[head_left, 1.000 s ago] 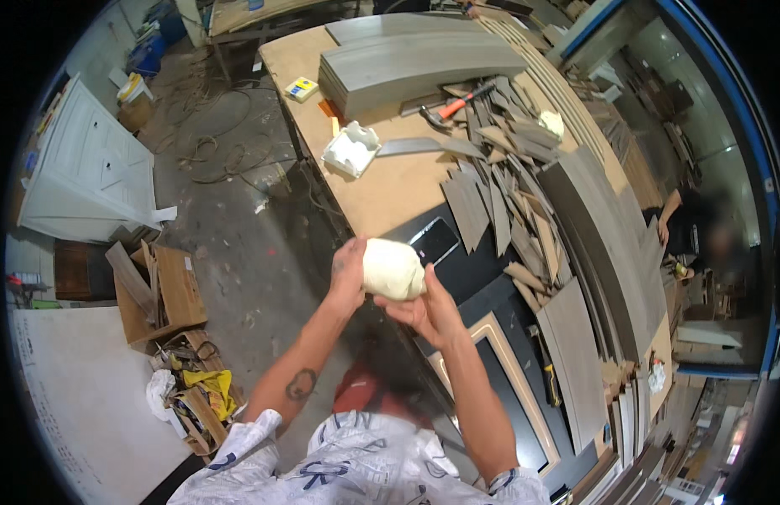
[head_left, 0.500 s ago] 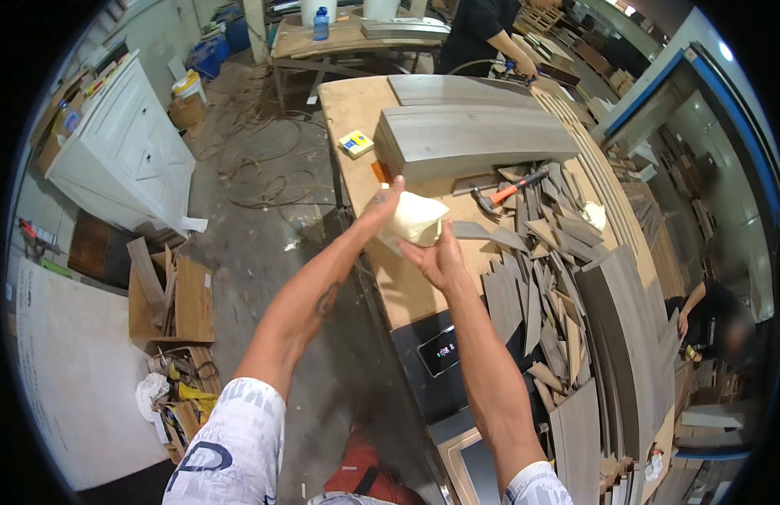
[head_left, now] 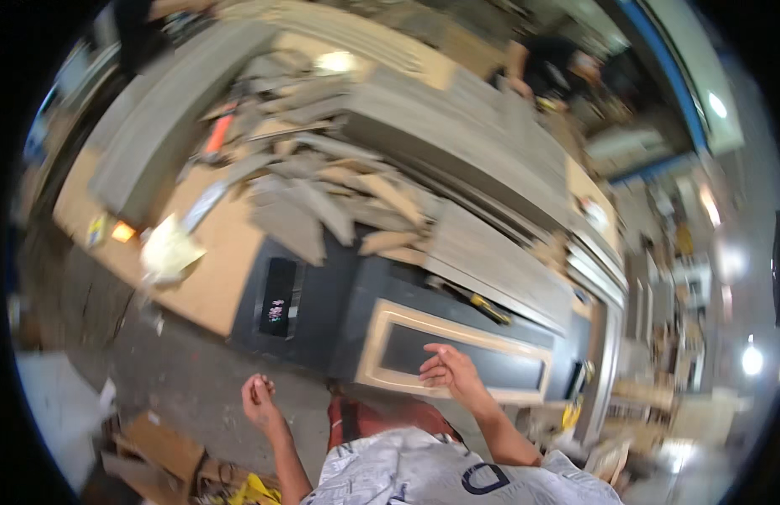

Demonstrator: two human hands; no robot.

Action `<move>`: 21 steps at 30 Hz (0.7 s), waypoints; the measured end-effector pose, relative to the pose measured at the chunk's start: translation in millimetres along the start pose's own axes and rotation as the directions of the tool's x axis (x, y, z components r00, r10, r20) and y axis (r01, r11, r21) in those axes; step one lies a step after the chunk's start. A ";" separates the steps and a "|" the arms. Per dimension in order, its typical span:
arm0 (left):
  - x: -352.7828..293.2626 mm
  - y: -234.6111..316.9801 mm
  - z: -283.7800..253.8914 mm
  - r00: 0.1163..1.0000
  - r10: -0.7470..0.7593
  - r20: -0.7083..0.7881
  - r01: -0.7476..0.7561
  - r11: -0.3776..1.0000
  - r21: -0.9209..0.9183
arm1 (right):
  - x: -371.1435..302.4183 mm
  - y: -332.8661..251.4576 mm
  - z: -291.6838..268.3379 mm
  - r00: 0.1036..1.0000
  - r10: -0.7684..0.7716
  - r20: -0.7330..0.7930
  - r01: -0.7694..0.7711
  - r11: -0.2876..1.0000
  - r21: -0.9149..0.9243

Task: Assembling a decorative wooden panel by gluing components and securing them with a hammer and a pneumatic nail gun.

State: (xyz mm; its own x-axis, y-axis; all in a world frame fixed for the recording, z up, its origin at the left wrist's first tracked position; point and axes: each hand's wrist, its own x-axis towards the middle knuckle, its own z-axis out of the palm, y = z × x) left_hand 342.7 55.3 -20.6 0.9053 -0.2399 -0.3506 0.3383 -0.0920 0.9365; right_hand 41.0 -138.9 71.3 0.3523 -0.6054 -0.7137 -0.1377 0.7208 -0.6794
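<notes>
A cream-coloured bundle point(head_left: 171, 252), wrapped or crumpled, rests on the bare left part of the workbench point(head_left: 226, 290), apart from both hands. My left hand point(head_left: 262, 402) hangs off the bench's near edge with its fingers curled in and nothing visible in them. Over the dark panel with a pale wood frame point(head_left: 377, 374) is my right hand point(head_left: 453, 370). Its fingers are loosely stretched and hold nothing. A phone point(head_left: 279, 303) with a lit screen lies on the dark surface between the bundle and my right hand. Motion blurs the picture.
Grey wood offcuts point(head_left: 323, 198) are heaped mid-bench beside an orange-handled hammer point(head_left: 217, 135). Long grey boards point(head_left: 457, 160) are stacked behind. A yellow-and-black tool point(head_left: 488, 309) lies near the frame. A co-worker point(head_left: 550, 71) stands across the bench, another at far left point(head_left: 137, 29).
The cream bundle has left my hands and now sits on the bench. Both hands have drawn back toward my body and parted. My view has swung to the right along the bench.
</notes>
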 end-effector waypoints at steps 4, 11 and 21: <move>-37.3 18.1 71.2 0.923 0.039 0.384 -0.112 0.979 0.170 | -28.5 10.6 -103.3 0.878 -0.205 -0.433 0.287 0.948 0.134; -49.0 47.7 263.4 0.391 0.337 0.857 -0.765 0.637 0.098 | -4.7 26.6 -313.9 0.365 -0.482 -0.796 0.369 0.860 -0.352; -32.0 -42.8 427.5 0.513 0.245 0.822 -0.799 0.485 0.354 | 36.2 14.6 -510.4 0.239 -0.599 -0.764 -0.319 0.695 -0.645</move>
State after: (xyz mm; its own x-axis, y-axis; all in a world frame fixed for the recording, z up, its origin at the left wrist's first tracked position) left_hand 189.4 -346.2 -50.4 0.3362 -0.9406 0.0478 -0.6506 -0.1953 0.7339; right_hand -420.8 -322.6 -51.5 -0.5406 -0.8346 0.1062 -0.8049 0.4763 -0.3540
